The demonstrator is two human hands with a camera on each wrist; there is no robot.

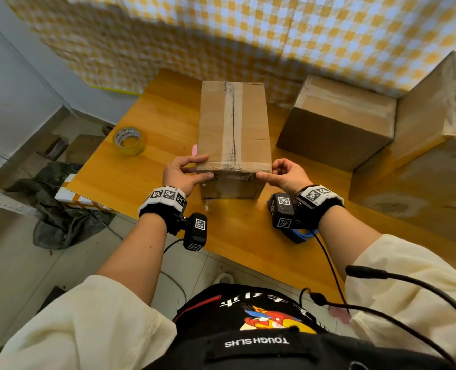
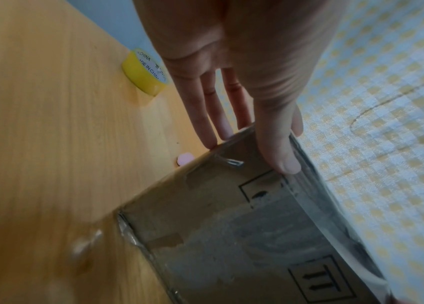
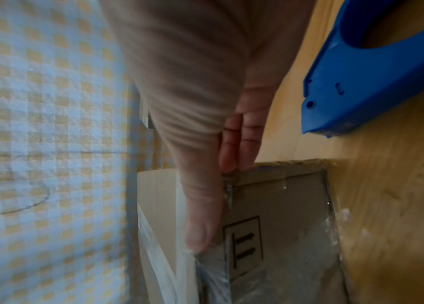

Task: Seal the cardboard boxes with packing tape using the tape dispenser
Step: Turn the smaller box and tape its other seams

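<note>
A long cardboard box (image 1: pixel 233 129) lies end-on to me on the wooden table (image 1: pixel 147 110), with a strip of clear tape along its top seam. My left hand (image 1: pixel 203 167) holds its near left corner, fingers along the left side (image 2: pixel 212 123) and thumb pressed on the taped near face. My right hand (image 1: pixel 267 170) holds the near right corner, thumb (image 3: pixel 200 216) flat on the near face by the top edge, fingers bent at the corner. The blue tape dispenser (image 1: pixel 300 235) lies on the table under my right wrist, held by neither hand.
A yellow tape roll (image 1: pixel 129 141) sits on the table at the left, and a small pink thing (image 1: pixel 194 150) lies beside the box. Two more cardboard boxes (image 1: pixel 339 121) (image 1: pixel 421 145) stand at the right. A checked cloth (image 1: pixel 248 36) hangs behind the table.
</note>
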